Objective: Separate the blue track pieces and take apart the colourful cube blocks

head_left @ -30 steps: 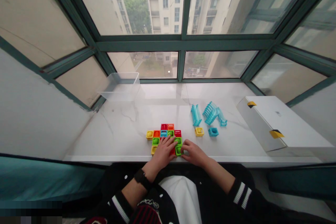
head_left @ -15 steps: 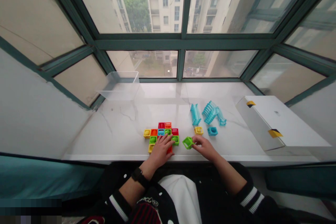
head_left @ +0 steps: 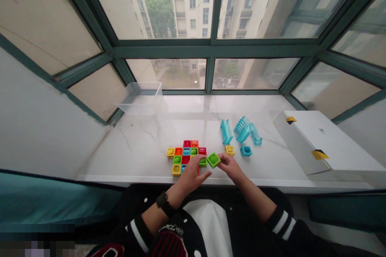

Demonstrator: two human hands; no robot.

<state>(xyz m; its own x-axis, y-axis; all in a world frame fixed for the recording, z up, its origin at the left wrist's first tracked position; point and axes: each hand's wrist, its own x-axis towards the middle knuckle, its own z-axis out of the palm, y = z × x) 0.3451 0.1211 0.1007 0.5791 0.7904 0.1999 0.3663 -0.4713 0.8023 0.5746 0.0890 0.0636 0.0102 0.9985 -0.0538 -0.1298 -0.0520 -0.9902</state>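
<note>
1. You had no text in view that could be read with certainty.
2. Your dark jacket (head_left: 249,229) carried white script lettering (head_left: 173,221) on its front, too small and curled to spell out.
3. The white box (head_left: 346,144) to your right bore a small grey mark (head_left: 322,131) on its top, too blurred to tell whether it was a logo or words.

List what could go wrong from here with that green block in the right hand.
The right hand grips the green block near one corner, so it might slip or twist. The left hand hides part of the block cluster and could nudge pieces out of line. Everything sits near the white counter's front edge, so a dropped block might fall off.
</note>
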